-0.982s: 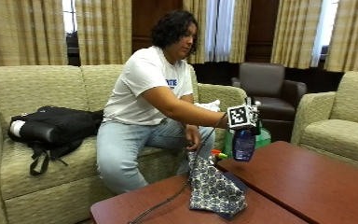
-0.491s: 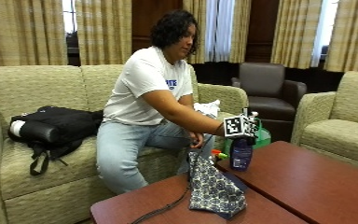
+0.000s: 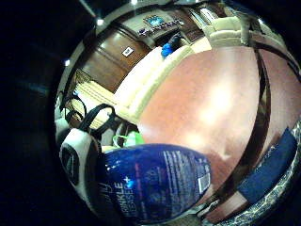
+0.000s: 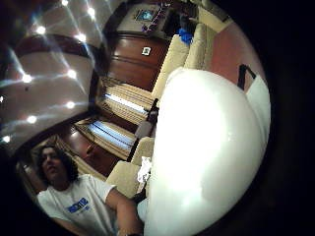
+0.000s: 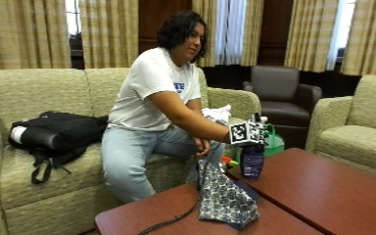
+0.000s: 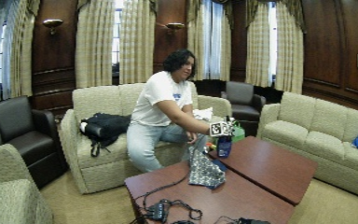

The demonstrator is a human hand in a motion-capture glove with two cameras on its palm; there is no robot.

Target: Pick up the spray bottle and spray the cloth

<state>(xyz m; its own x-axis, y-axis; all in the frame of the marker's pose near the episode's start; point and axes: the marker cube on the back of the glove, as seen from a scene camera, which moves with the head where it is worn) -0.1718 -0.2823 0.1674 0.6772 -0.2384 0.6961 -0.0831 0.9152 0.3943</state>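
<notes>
Blue bottle [image 5: 252, 163] stands on the table [image 5: 325, 191], your right hand [image 5: 250, 133] on top — grip unclear — next, lift and aim at the cloth [image 5: 223, 198].

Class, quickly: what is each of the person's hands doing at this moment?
Right hand: on top of the blue spray bottle, which stands on the table; whether its fingers are closed round it cannot be told.
Bare hand: holds up the patterned cloth.

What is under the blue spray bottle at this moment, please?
The blue spray bottle stands on the reddish table, near its edge, with the gloved right hand at its top. The patterned cloth lies beside it, not under it. The bottle's base contact is hidden.
</notes>
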